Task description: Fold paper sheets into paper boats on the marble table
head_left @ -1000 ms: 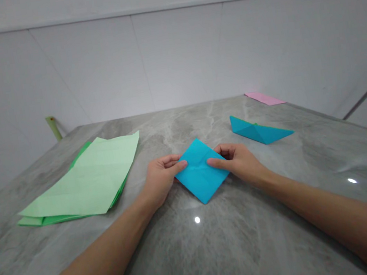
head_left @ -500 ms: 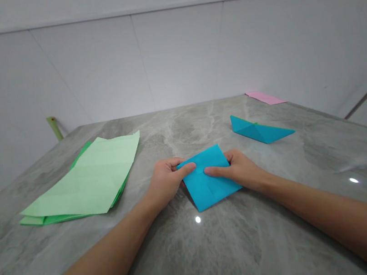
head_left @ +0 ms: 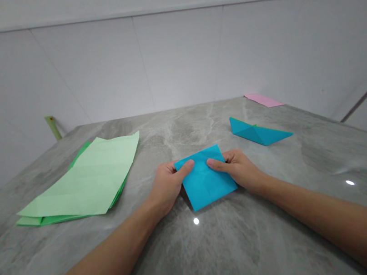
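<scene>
A blue folded paper [head_left: 207, 184], roughly square with faint creases, is held between both hands just above the tabletop. My left hand [head_left: 169, 183] pinches its upper left corner, thumb lying on the front and fingers hidden behind. At the upper right edge, my right hand [head_left: 239, 168] grips it the same way, its thumb pressed on the front face. Beyond my right hand lies a blue folded paper boat [head_left: 260, 134] with a thin green edge showing along its top.
A stack of light and darker green paper sheets [head_left: 83, 182] lies on the left of the grey marble-patterned table [head_left: 202, 263]. Pink paper [head_left: 264, 99] rests at the far right edge. A pale green strip [head_left: 53, 127] stands by the white wall [head_left: 179, 60] at the back left.
My right thumb has shifted slightly up along the blue paper, and the paper is turned a little. Both hands keep their hold. The view has tilted slightly.
</scene>
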Tool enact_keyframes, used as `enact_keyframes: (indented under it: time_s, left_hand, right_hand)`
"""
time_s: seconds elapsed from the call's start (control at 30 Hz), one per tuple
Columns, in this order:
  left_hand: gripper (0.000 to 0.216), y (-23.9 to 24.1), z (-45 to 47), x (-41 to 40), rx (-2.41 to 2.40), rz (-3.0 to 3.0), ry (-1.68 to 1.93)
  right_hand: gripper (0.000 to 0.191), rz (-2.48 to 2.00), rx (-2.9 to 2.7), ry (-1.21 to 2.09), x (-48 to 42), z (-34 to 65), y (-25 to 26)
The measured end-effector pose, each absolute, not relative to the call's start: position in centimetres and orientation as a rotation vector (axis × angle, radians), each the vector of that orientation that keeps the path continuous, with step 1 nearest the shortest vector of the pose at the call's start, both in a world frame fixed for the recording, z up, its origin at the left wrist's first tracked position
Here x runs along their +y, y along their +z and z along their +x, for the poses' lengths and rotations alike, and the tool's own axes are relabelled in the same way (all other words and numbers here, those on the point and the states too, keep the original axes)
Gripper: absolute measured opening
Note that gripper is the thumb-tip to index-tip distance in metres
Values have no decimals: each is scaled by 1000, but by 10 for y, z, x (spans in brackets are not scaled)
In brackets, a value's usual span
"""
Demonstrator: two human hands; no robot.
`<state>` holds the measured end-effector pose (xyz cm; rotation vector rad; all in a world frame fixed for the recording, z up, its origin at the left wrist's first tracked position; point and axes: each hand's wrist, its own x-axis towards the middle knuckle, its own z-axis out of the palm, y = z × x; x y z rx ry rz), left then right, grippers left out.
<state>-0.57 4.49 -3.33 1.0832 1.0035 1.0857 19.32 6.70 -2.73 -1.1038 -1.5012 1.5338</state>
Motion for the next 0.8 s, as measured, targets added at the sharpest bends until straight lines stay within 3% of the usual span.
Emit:
enact_keyframes:
  time_s: [0.13,0.37,0.6,0.8]
  left_hand:
    - [47,-32,-11,46,1110,1283,1079]
    - [53,-24,-17,43,1096,1457,990]
    - [51,-25,-14,40,961,1422,861]
    - [53,-24,-17,40,934,1442,826]
  right_hand:
    - [48,-1059,-1559,1527,68,194,-28]
    - [63,-1005,-1504,1493,69,196,-31]
    - [36,-1022,-1714,1491,60,189,-22]
    - [55,-984,-1823,1521,60,190,-21]
